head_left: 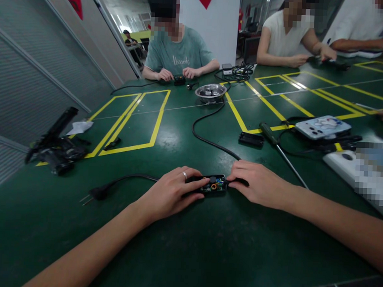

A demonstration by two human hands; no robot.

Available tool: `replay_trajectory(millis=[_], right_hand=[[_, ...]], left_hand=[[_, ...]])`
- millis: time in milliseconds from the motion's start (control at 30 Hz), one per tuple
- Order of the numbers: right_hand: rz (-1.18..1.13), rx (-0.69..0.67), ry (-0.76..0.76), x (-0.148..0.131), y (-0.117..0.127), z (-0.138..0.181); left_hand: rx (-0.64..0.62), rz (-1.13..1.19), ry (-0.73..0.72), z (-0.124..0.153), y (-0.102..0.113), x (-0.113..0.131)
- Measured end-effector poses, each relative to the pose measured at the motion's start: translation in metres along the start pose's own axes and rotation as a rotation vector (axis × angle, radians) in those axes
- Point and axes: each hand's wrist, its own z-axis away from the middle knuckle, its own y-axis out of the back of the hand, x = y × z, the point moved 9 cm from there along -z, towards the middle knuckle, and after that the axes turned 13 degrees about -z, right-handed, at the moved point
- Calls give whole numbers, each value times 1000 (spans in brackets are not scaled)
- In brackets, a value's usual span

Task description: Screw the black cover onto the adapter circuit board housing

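A small black power adapter (212,184) lies opened on the green table (206,245), its circuit board with an orange coil showing. My left hand (170,193), a ring on one finger, grips its left end with curled fingers. My right hand (259,182) pinches its right end, where a black cable (207,140) leaves toward the back. A second cable with a two-pin plug (96,193) runs off to the left.
A black cover piece (251,139), a screwdriver (275,143), a phone (322,126) and a white device (343,160) lie at right. A metal bowl (210,92) stands mid-table. Black tool parts (56,148) sit at left. Three other people work along the far side.
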Motion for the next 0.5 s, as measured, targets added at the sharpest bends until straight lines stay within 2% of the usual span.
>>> replay_trajectory(millis=[167, 333, 500], right_hand=[[-83, -13, 20, 2, 1, -1], [-104, -20, 0, 3, 4, -2], [-112, -5, 10, 3, 3, -2]], left_hand=[[-39, 18, 13, 0, 2, -1], [-52, 138, 159, 10, 10, -25], [-80, 245, 154, 14, 6, -31]])
